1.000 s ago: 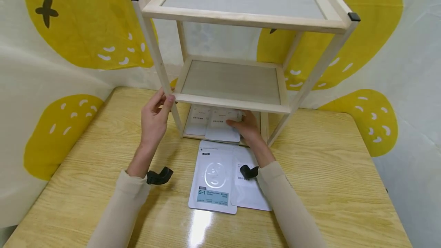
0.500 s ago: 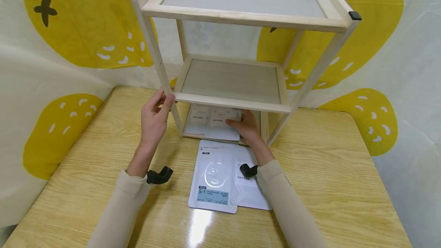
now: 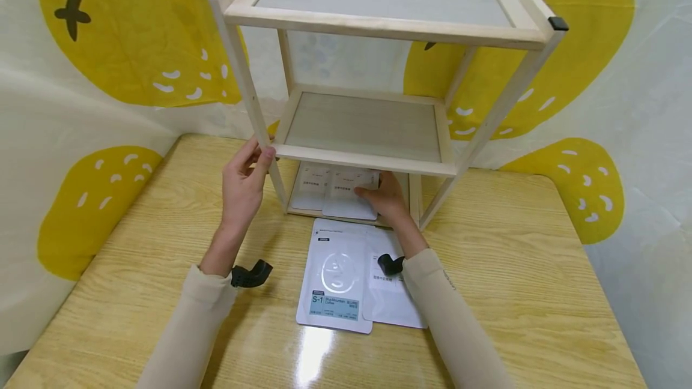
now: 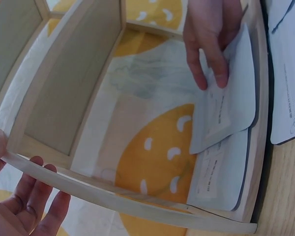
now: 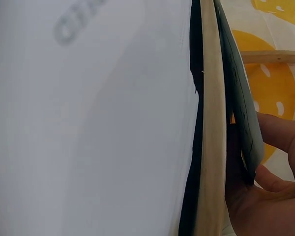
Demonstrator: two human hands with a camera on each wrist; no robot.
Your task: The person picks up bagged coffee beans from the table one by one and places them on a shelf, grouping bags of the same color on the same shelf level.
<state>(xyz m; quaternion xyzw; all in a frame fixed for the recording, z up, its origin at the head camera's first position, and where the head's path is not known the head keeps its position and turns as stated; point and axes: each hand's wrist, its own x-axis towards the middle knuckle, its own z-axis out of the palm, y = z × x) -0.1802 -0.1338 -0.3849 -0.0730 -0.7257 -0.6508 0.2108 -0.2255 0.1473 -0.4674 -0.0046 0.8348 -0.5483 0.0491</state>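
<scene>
My left hand [image 3: 244,180] grips the left front post of a wooden shelf rack [image 3: 367,161], beside the middle shelf. In the left wrist view the thumb lies on one side of the post and the fingers [image 4: 37,196] on the other. On the bottom shelf my right hand [image 3: 386,197] pinches the right edge of a white pouch [image 3: 351,200]. The right wrist view shows this pouch [image 5: 243,98] edge-on between thumb and fingers, just above the shelf's front rail. Its left side overlaps another white pouch [image 3: 309,194] lying on the same shelf.
In front of the rack, a white coffee pouch [image 3: 335,275] with a blue label lies on the wooden table [image 3: 530,293]. It overlaps another white pouch [image 3: 391,305], partly under the right forearm. A white curtain [image 3: 32,95] with yellow fruit prints hangs behind and at both sides.
</scene>
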